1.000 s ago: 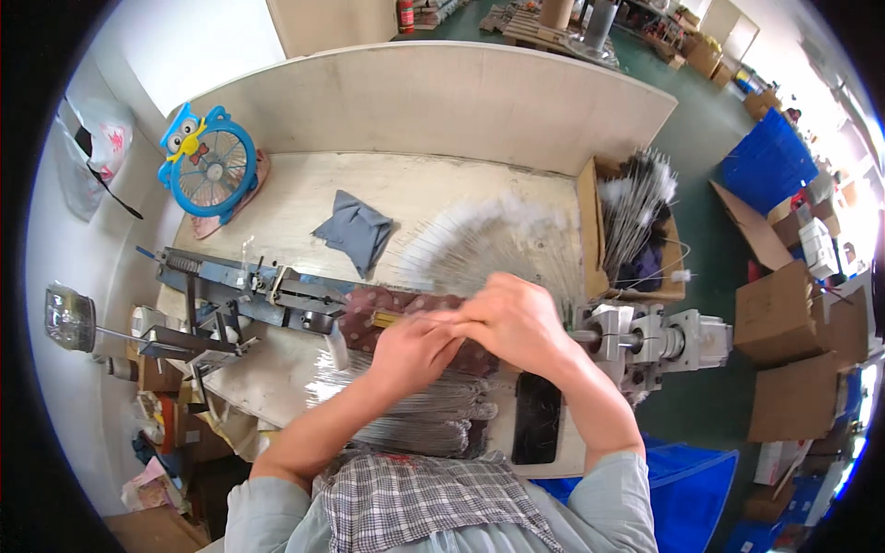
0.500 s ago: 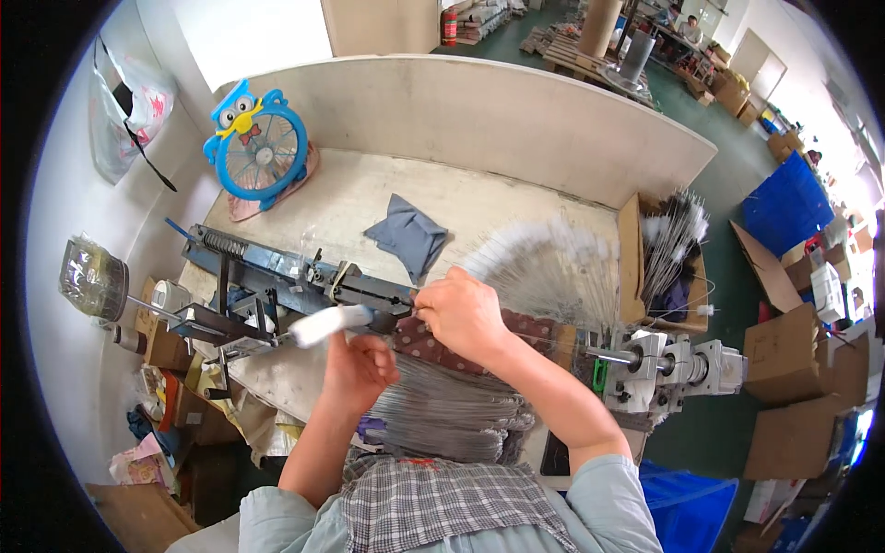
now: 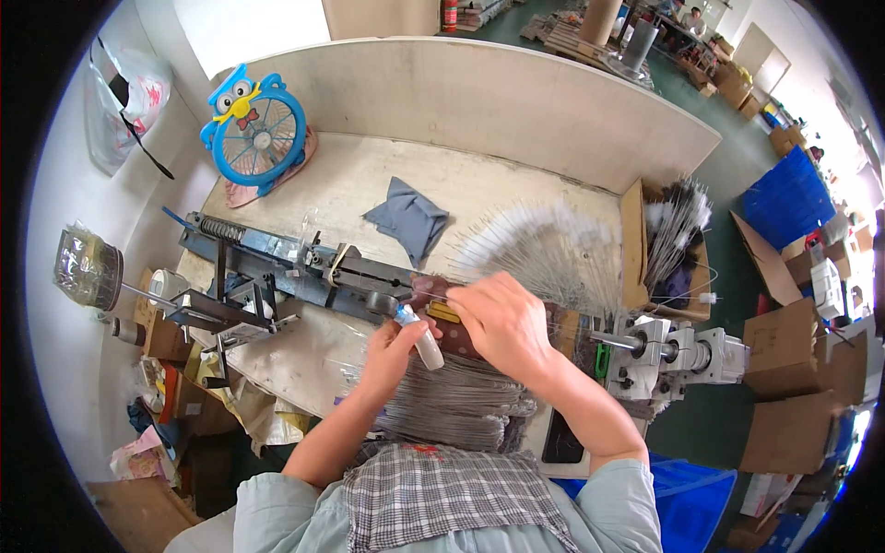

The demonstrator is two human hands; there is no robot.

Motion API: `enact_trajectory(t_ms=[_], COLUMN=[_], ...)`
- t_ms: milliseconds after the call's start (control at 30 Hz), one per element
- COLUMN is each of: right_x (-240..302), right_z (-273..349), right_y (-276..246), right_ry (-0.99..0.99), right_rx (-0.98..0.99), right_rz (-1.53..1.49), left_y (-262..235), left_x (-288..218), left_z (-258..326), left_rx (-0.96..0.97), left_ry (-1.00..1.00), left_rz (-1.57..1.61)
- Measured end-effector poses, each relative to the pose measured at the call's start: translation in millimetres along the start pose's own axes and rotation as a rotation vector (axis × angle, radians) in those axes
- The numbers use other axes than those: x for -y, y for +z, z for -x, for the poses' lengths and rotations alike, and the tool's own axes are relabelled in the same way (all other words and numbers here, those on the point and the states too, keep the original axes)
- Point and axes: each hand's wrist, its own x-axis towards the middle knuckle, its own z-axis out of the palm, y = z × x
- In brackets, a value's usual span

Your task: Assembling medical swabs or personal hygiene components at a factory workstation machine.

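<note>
A small white tube point(image 3: 424, 343) with a blue tip is held in the left hand point(image 3: 392, 350), with the fingers wrapped around it. The tip is pointed up at a dark brown block point(image 3: 442, 313) near the middle of the table point(image 3: 350, 184). The right hand point(image 3: 502, 323) is laid over this block, fingers bent and pressed down on it; whether anything is pinched under them cannot be told.

The work looks only partly done. A wide fan of thin wires point(image 3: 544, 249) is spread out just past the block, and a thick pile of wires point(image 3: 456, 405) is still stacked near the body.

At the right edge of the table, an open cardboard box point(image 3: 632, 230) is filled with fluffy-tipped sticks point(image 3: 678, 221). More cardboard boxes point(image 3: 793, 355) are seen on the floor at the right, but what is inside cannot be seen.
</note>
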Motion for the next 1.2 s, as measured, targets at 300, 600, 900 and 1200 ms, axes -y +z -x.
enact_trajectory(t_ms=[300,600,900,1200], right_x=[-24.7,-33.9,-30.6,-15.1], right_z=[31.9,41.9,39.2,32.9], right_y=[56.4,49.5,51.6,43.6], right_ry=[0.229,0.179,0.149,0.186], right_rx=[0.218,0.381,0.376,0.42], right_rz=[0.014,-0.045,-0.034,0.018], left_y=[2.7,-130.2,-240.6,-178.2], left_x=[-7.9,14.4,30.8,4.8], left_z=[-6.1,32.5,89.3,31.0], left_rx=[-0.014,-0.467,-1.101,-0.382], left_ry=[0.166,-0.057,0.379,-0.205], left_rz=[-0.579,0.336,-0.023,0.615])
